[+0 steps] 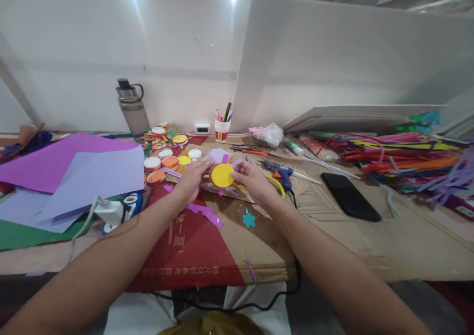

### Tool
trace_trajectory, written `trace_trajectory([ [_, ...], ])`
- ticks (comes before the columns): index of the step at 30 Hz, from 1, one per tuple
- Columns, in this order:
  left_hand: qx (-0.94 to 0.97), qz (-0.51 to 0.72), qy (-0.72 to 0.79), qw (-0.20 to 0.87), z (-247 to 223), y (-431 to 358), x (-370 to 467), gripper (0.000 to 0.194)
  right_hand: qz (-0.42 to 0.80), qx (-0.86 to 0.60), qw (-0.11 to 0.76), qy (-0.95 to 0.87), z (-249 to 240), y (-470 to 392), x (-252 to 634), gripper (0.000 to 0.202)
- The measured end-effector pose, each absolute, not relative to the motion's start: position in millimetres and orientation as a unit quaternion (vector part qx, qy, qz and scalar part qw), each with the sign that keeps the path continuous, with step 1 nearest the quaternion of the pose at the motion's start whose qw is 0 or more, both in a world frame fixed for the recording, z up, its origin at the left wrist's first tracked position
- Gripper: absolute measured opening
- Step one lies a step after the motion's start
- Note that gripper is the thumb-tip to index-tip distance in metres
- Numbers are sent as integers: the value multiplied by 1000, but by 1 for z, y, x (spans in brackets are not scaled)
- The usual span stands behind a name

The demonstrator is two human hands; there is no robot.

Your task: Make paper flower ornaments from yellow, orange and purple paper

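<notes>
A round yellow paper disc (221, 175) with an orange-brown rim and purple paper strips sticking out around it is held up above the cardboard. My right hand (254, 179) pinches its right edge, thumb on the yellow face. At the left edge, the fingers of my left hand (195, 181) are closed on the rim, their tips partly hidden. Pale purple strips lie just behind and below the disc. Scraps of purple paper (211, 216) and a teal flower-shaped cutout (249, 219) rest on the cardboard nearer to me.
White, orange and yellow round pieces (156, 177) lie left of my hands. Purple sheets (96, 182) and a power strip (129, 204) are farther left, with a bottle (133, 110) behind. Rightward are a blue glue gun (283, 174), a black phone (350, 196) and colourful pipe cleaners (403, 157).
</notes>
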State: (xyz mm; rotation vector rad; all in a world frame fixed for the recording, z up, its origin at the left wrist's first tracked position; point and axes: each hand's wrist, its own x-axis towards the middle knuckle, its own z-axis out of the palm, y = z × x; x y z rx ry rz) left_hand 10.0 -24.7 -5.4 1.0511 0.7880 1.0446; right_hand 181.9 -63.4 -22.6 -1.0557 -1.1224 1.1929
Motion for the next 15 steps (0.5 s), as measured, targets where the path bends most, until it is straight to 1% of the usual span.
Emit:
trace_trajectory([
  [6, 468, 458, 341, 674, -4, -25, 11, 39, 504, -439, 568, -480, -24, -62, 182, 29],
  [15, 504, 420, 350, 668, -10, -28, 12, 42, 495, -449, 578, -468, -22, -61, 183, 31],
])
